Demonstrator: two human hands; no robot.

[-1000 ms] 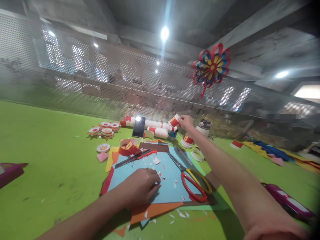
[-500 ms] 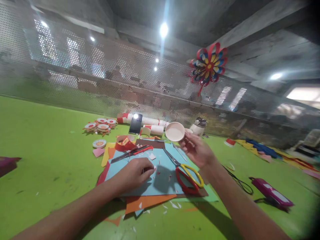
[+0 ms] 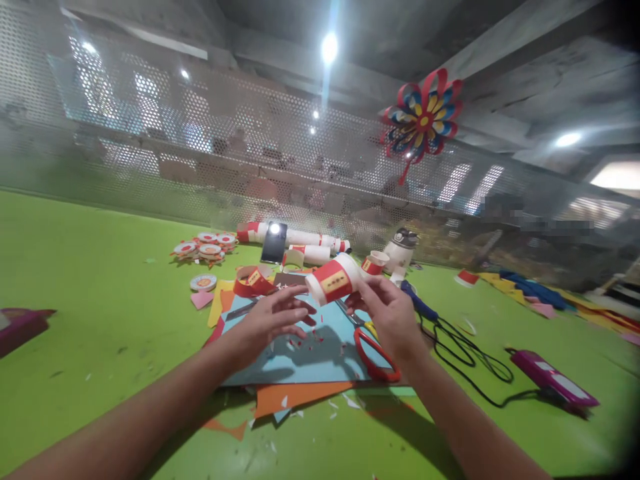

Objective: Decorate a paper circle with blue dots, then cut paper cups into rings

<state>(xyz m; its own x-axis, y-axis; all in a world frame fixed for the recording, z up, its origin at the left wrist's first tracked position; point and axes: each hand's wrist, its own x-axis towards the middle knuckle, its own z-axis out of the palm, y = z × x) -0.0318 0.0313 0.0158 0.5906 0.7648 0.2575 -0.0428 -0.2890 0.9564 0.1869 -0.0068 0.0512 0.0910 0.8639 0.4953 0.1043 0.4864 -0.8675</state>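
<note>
My right hand (image 3: 393, 317) grips a red and white paper cup (image 3: 334, 280) near one end, holding it tipped on its side above the papers. My left hand (image 3: 273, 320) is open beside the cup's other end, fingers spread and apparently not gripping it. Beneath both hands lies a sheet of light blue paper (image 3: 320, 357) strewn with small red and white scraps. Large scissors with red and yellow handles (image 3: 375, 357) rest on it, partly hidden by my right hand. A red paper ring (image 3: 253, 281) lies beyond my left hand.
Behind are a second paper cup (image 3: 375, 263), a white jug-like container (image 3: 400, 252), a phone (image 3: 274, 243) and white paper rolls (image 3: 310, 255). Round paper pieces (image 3: 205, 248) lie left. A purple device (image 3: 553, 379) with a black cord is at right. A paper flower (image 3: 423, 121) appears above.
The paper cup has turned from showing its open mouth to showing its red side, and moved slightly left. My left hand has risen toward it, its fingers opening out.
</note>
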